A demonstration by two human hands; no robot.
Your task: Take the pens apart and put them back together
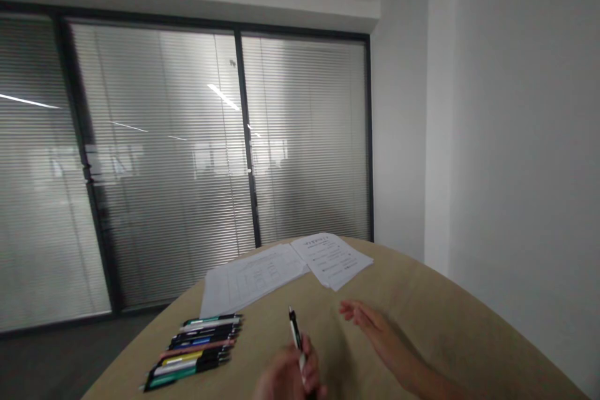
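Near the bottom middle, my left hand (288, 374) is closed around a black-and-white pen (294, 329), which points up and away from me. The hand is partly blurred, and its wrist is cut off by the lower edge. To its right, my right hand (365, 320) hovers over or rests on the table with fingers stretched out; nothing is in it. Left of both hands lies a row of several pens (194, 350) side by side, in green, white, black, blue, reddish and yellow, their tips mostly toward the right.
Printed sheets (255, 275) lie at the table's far left edge, beside another stapled-looking set of papers (332, 260). The round wooden table (422, 300) curves away at both sides. Behind it stand a glass partition with blinds (173, 169) and a white wall (515, 137).
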